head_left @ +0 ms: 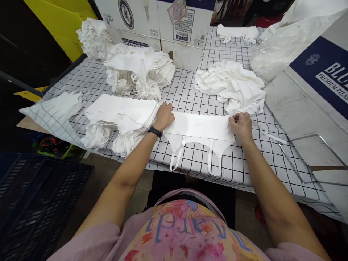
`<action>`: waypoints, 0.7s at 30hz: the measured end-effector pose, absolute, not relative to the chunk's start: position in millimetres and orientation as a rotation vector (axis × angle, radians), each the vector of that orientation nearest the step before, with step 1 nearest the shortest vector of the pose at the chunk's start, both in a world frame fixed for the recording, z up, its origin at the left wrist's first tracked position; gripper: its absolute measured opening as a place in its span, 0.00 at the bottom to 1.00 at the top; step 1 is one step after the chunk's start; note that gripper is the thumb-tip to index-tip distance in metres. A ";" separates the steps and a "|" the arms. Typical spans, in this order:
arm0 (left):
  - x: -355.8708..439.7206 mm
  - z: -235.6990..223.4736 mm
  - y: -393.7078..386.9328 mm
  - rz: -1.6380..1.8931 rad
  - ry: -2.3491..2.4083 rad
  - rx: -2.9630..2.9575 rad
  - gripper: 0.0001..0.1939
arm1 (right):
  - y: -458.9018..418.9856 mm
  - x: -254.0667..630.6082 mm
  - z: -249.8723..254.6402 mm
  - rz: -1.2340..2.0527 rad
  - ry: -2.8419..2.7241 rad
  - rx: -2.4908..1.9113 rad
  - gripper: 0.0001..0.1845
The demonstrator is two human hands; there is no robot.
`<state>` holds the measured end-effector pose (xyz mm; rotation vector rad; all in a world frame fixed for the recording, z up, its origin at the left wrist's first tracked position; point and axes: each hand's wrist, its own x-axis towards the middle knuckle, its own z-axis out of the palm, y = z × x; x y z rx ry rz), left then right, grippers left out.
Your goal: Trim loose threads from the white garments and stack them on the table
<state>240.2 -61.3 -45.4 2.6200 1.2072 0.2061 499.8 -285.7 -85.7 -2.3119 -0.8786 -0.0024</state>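
A white bra top (202, 127) with adjustable straps lies spread flat on the checked tablecloth, its wide band away from me and its straps hanging towards the table's front edge. My left hand (164, 116), with a black band on the wrist, is closed on the band's left end. Fingers pinched, my right hand (241, 125) holds the right end. Just left of my left hand is a neat stack of folded white bra tops (122, 110), with straps bunched along its near side. Beyond the right hand sits a loose heap of white garments (231, 83).
A tall white carton (179, 54) stands at the back, with a bigger pile of white garments (140, 69) before it. On the right are another carton (307, 119), a metal wire frame (301, 177) and a filled plastic bag (285, 43). A dark crate (40, 203) is low at left.
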 end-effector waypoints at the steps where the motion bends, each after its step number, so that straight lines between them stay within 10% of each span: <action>1: 240.2 -46.6 -60.9 0.224 1.204 2.610 0.15 | -286.5 499.6 -86.1 -0.021 -0.876 -2.299 0.08; 21: 239.1 -46.0 -55.2 0.428 1.089 2.441 0.15 | -292.8 484.1 -56.7 0.302 -0.631 -2.063 0.15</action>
